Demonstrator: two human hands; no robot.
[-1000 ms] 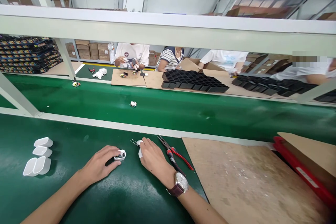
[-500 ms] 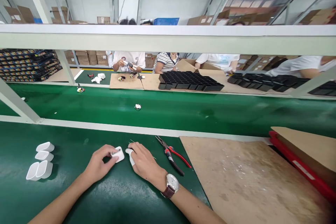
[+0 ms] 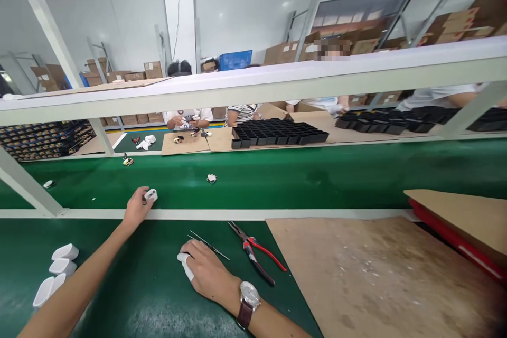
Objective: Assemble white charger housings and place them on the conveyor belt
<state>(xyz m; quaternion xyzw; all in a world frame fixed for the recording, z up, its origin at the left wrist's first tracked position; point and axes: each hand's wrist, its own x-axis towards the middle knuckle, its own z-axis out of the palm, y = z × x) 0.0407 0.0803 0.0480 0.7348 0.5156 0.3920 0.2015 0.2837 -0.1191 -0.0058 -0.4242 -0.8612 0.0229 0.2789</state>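
The left hand [image 3: 137, 209] grasps a white plastic casing [image 3: 151, 195] over the conveyor belt's [image 3: 269, 185] near edge; whether the right hand [image 3: 206, 272], beside tweezers [image 3: 216, 250], grips anything is unclear.

Cups [image 3: 63, 252] at table's [image 3: 150, 288] left end. Right hand [image 3: 206, 269] on table, tweezers [image 3: 214, 249] just beyond its fingers, pliers [image 3: 246, 243] right of tweezers. Board [image 3: 328, 269] right of pliers, box [image 3: 459, 222] at board's right. Rail [image 3: 206, 215] behind table, belt [image 3: 277, 185] behind rail. Left hand [image 3: 135, 210], housing [image 3: 151, 195] over belt. Bench [image 3: 129, 143] behind belt, trays [image 3: 277, 132] on bench, co-workers [image 3: 190, 116] behind.
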